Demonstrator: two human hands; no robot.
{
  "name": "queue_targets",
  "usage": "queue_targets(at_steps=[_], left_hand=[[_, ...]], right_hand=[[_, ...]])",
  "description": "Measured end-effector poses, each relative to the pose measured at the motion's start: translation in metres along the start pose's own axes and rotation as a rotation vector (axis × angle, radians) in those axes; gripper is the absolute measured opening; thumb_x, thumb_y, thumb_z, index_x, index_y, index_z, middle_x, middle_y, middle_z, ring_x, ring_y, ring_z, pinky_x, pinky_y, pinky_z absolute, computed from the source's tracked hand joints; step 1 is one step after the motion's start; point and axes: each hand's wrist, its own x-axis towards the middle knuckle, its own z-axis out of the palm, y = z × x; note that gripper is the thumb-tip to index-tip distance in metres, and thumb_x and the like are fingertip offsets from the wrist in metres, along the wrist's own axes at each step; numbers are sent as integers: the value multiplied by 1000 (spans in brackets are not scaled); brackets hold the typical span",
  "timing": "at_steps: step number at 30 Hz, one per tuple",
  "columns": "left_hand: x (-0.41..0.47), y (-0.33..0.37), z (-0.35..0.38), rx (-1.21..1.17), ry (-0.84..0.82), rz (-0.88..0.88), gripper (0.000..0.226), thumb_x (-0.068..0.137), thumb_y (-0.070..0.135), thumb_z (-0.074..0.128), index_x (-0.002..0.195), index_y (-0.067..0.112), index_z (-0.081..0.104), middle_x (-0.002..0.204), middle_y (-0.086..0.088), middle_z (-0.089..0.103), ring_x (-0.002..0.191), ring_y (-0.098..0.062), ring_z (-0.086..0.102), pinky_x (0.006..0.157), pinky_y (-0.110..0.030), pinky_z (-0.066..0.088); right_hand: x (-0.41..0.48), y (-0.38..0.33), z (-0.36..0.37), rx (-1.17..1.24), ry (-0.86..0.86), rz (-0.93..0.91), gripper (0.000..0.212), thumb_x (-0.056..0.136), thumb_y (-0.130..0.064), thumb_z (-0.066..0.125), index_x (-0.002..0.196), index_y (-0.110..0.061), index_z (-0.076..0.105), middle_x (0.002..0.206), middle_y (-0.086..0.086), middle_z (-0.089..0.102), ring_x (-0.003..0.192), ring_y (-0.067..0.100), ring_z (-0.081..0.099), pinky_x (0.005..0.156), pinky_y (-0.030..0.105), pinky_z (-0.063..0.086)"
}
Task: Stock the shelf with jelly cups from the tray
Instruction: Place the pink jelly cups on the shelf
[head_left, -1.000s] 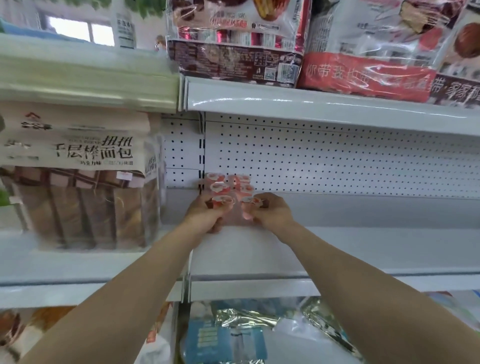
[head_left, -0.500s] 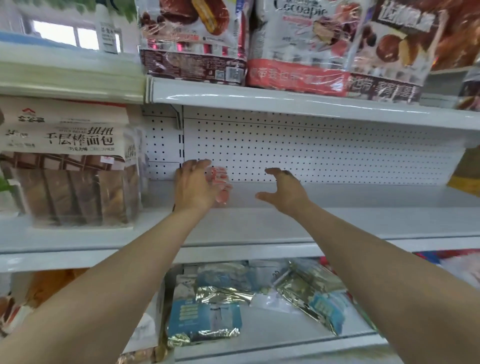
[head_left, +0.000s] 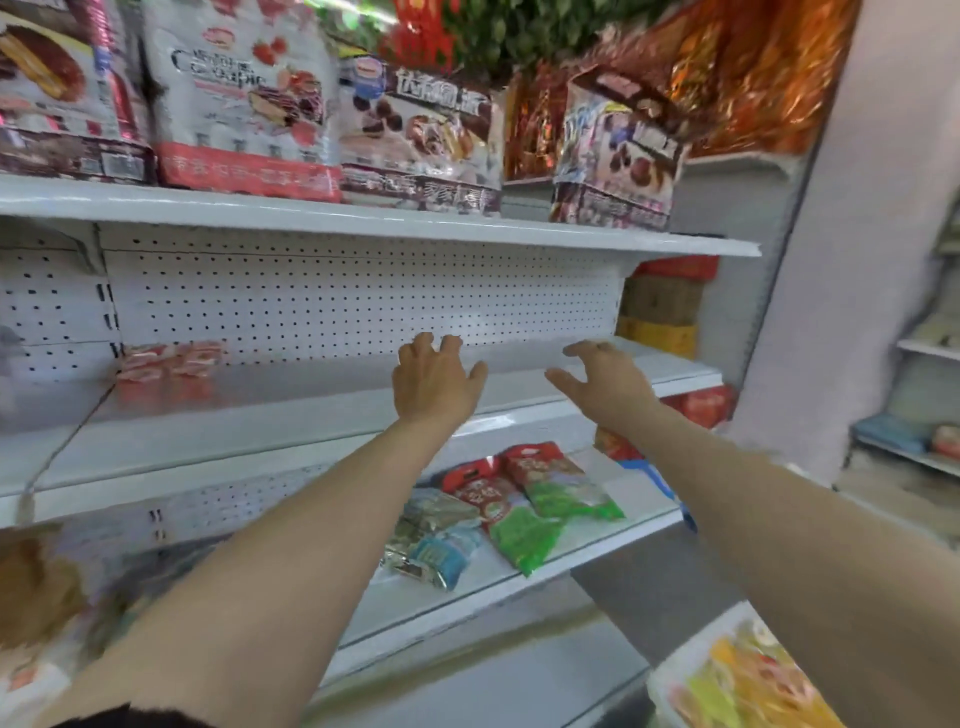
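– Both hands are empty. The left hand (head_left: 436, 382) and the right hand (head_left: 608, 382) hover side by side over the middle shelf (head_left: 311, 415), fingers spread and relaxed, nothing in either.

– And the jelly cups?

– A small cluster of jelly cups (head_left: 169, 358) sits at the far left of that shelf, against the pegboard back panel (head_left: 363, 296) and well apart from both hands. It is too blurred there to count them.

– So what is the step in hand?

– Fetching the next batch, as I read it. A tray (head_left: 696, 642) with bright-coloured contents shows at the near right corner, below the right forearm. It is too blurred to be sure those are cups, but it looks the likely source.

– How should it be done well?

– Pick up a group small enough for two hands to hold without squeezing, since thin cups probably dent and film lids may lift. Carry them level and set them down just beside the cluster, pushed to the back panel. Build the row rightward so the bare shelf fills in order. On the way up, mind the edge of the upper shelf under the snack bags (head_left: 244, 104). On the way down, avoid brushing the packets (head_left: 514, 499) on the lower shelf (head_left: 636, 491).
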Motion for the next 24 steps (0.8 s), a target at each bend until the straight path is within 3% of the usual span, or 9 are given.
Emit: queue_targets(at_steps=[7,12,24], left_hand=[[-49,134,78,-70,-123,119,55,96,55,43,140,23,47,147,-7,37,133,-29,32,102,-42,36],[-79,196,134,-77,-232,165,53,95,54,44,137,23,50,143,-7,42,130,-30,36,98,-43,39],[-107,275,317,-23,-520,253,52,92,56,48,135,25,51,139,-6,45,125,-30,41,97,-40,42]], right_hand=[[-65,137,-56,-87,46,180,56,90,-54,57,131,-16,57,127,14,59,114,33,57,93,41,49],[-101,213,-75,-129,-15,302,56,92,-55,52,137,-20,52,133,9,54,121,30,51,97,40,46],[-130,379,-25,-143,-186,586,57,91,-55,54,136,-21,50,135,12,52,124,32,48,98,42,44]])
